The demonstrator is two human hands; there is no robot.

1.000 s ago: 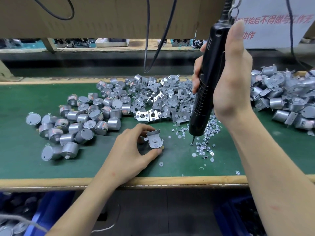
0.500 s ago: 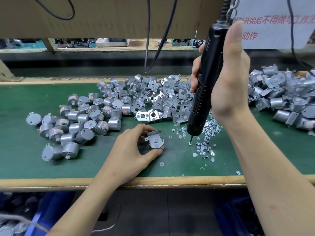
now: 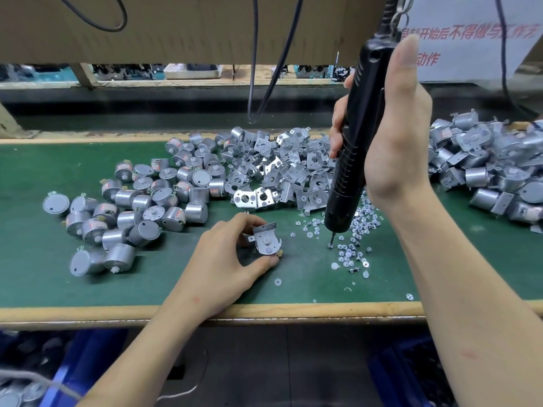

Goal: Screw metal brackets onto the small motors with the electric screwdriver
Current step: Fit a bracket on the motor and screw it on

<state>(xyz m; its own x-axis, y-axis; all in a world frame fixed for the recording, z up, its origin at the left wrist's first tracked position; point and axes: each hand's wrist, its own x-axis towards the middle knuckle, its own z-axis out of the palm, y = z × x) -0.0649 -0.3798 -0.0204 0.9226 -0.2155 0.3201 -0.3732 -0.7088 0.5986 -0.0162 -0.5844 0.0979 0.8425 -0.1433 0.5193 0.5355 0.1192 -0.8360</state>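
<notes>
On the green mat (image 3: 44, 277), close to its wooden front edge (image 3: 293, 311), your left hand (image 3: 226, 259) pinches a motor (image 3: 266, 243) between thumb and curled fingertips. A bracket (image 3: 265, 228) sits on its top face, bent flange at the far side. The motor is low at the mat and tilted toward you; cannot tell if it touches the mat

Your right hand (image 3: 393, 136) is wrapped round the black screwdriver (image 3: 355, 148), with the thumb straight up along the body and the fingers curled round the far side. The tool hangs nearly upright with its top leaning right. It is right of the held motor and apart from it. Its bit (image 3: 332, 240) points down into the near-left edge of the scattered screws (image 3: 357, 227); too small to tell if it touches one

Behind your left hand lies a heap of loose brackets (image 3: 282, 168). Left of that is a spread of bare motors (image 3: 141, 207), most of them on their sides. Far right, past your right wrist, is a pile of motors with brackets on them (image 3: 484, 168)

Black cables (image 3: 264, 69) hang down over the bench in front of a cardboard panel (image 3: 176, 24). A white sign with red lettering (image 3: 470, 33) is at top right. Blue bins (image 3: 85, 362) sit below the bench
</notes>
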